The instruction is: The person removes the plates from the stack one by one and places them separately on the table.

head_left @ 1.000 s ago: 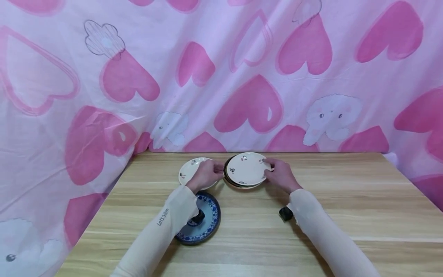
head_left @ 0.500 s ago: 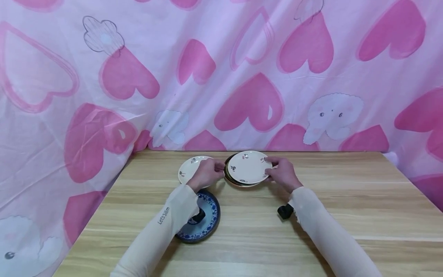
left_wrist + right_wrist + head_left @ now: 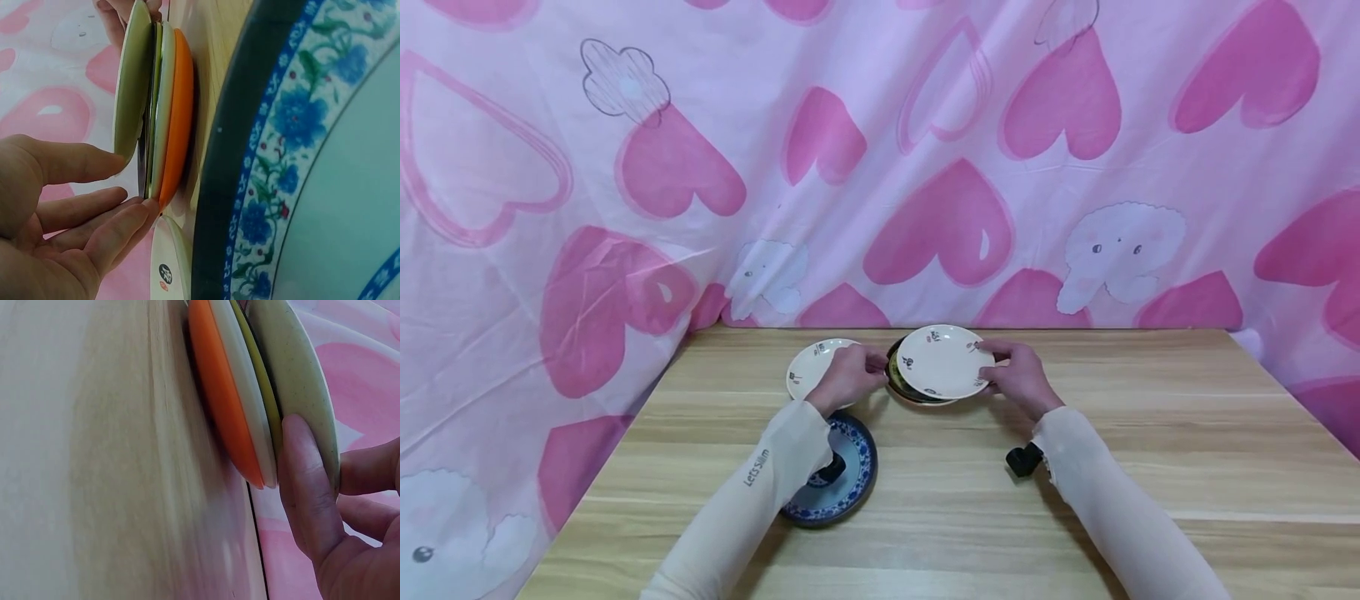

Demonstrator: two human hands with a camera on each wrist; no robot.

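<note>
My right hand (image 3: 1018,379) pinches the right rim of a small white plate (image 3: 942,362) with little printed motifs. This plate tilts above a stack, its right side raised. The right wrist view shows its pale speckled underside, then a green-yellow plate (image 3: 259,369), a cream plate (image 3: 240,375) and an orange plate (image 3: 219,394) lowest. My left hand (image 3: 848,379) stays at the stack's left side. In the left wrist view its fingers lie straight against the stack's edge, and the thumb meets the lower rim of the tilted plate (image 3: 132,87).
A second white plate (image 3: 808,367) lies on the wooden table (image 3: 955,517), partly behind my left hand. Closer in, a blue-patterned plate (image 3: 853,492) with a dark rim sits under my left wrist. A pink heart-print cloth (image 3: 955,225) hangs behind the table.
The top white plate has slid a little to the right and tilted up in my right hand, baring more of the green-yellow plate below. My left hand has barely moved.
</note>
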